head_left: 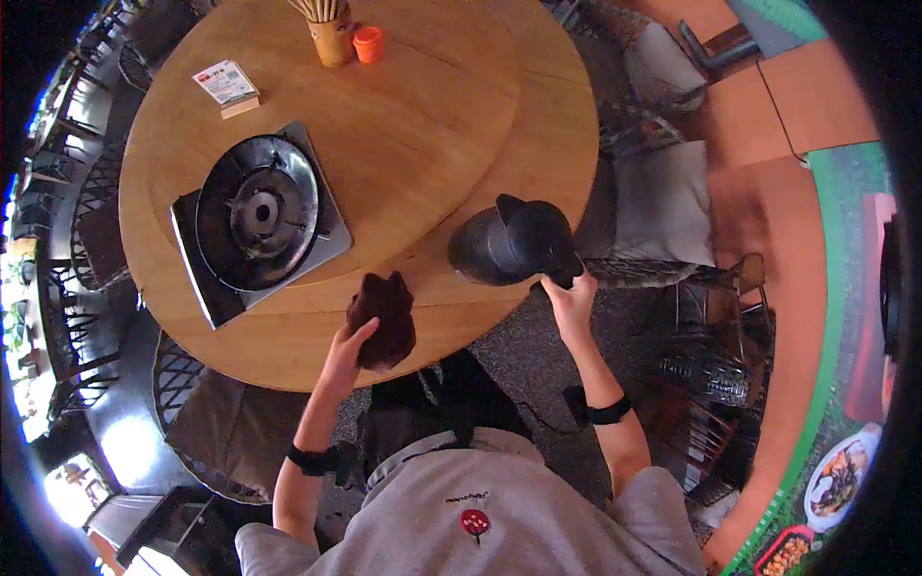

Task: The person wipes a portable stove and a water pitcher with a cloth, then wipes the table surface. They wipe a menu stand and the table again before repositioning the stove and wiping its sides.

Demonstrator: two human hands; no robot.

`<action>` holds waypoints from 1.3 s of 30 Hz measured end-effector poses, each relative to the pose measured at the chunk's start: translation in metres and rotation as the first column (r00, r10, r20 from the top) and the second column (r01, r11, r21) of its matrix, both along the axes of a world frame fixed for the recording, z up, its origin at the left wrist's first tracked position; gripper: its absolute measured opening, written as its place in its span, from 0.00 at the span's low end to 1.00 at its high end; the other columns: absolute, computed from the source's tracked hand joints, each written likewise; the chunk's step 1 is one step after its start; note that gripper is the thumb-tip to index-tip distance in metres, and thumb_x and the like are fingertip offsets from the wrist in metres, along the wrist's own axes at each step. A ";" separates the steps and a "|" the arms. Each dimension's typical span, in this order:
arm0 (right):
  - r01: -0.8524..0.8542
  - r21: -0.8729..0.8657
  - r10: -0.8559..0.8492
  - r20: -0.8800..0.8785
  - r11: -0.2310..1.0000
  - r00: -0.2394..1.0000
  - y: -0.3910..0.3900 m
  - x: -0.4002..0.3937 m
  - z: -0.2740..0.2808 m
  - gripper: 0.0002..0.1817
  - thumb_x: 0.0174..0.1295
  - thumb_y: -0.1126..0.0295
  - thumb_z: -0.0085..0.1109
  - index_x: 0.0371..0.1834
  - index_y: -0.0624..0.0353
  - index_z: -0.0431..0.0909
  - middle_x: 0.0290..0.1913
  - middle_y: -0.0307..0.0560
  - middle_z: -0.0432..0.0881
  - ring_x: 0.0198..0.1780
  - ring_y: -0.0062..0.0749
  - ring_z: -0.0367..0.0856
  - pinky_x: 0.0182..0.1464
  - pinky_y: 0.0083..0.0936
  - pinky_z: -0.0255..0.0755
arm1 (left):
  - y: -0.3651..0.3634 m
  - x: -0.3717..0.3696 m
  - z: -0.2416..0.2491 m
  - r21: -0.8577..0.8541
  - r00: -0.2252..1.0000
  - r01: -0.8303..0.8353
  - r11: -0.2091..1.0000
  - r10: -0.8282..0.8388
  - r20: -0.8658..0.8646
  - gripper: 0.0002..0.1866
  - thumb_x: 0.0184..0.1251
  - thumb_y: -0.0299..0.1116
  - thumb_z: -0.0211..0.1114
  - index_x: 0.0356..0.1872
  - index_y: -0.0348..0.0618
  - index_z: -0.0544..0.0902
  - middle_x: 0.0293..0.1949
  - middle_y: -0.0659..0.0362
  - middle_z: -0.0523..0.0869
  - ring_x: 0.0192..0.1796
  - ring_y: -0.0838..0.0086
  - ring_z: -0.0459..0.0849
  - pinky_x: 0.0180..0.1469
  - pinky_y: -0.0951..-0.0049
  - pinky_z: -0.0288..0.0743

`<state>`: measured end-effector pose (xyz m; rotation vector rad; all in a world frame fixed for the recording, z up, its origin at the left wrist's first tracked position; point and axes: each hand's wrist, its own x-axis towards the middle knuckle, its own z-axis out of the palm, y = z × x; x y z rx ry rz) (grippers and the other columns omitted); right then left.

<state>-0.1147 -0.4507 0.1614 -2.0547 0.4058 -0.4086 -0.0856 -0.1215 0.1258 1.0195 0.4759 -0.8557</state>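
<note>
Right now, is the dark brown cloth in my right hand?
No, your left hand holds the dark brown cloth, while your right hand grips the black jug.

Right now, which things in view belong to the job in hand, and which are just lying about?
Apparently in the job:
brown cloth, in left hand
black jug, in right hand

Apparently just lying about:
tabletop stove
printed card
stick holder
orange container

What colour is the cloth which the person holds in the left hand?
The cloth in the left hand is dark reddish brown, seen in the head view.
</note>
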 end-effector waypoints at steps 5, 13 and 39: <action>-0.103 0.001 0.103 0.005 0.995 0.995 -0.012 -0.010 0.022 0.16 0.47 0.72 0.63 0.37 0.63 0.70 0.27 0.43 0.76 0.28 0.27 0.75 0.34 0.21 0.70 | -0.039 -0.021 0.009 0.173 0.970 0.002 0.985 -0.044 0.239 0.22 0.61 0.36 0.59 0.54 0.36 0.69 0.48 0.60 0.77 0.50 0.78 0.73 0.52 0.78 0.66; -0.328 0.166 0.357 -0.186 0.930 0.916 -0.004 -0.081 -0.011 0.05 0.59 0.73 0.52 0.31 0.64 0.73 0.31 0.43 0.77 0.31 0.24 0.76 0.37 0.19 0.70 | -0.065 -0.037 0.049 0.047 0.953 0.131 0.990 -0.139 0.269 0.23 0.61 0.32 0.58 0.57 0.37 0.66 0.50 0.61 0.75 0.51 0.79 0.71 0.56 0.77 0.62; 0.085 0.987 0.303 -0.124 0.138 0.945 -0.039 -0.107 -0.027 0.13 0.54 0.71 0.56 0.44 0.60 0.72 0.44 0.44 0.77 0.49 0.34 0.74 0.51 0.31 0.69 | -0.157 -0.031 0.055 0.598 0.339 0.271 0.754 -0.656 0.674 0.19 0.60 0.37 0.57 0.52 0.43 0.70 0.55 0.52 0.69 0.55 0.59 0.70 0.52 0.69 0.68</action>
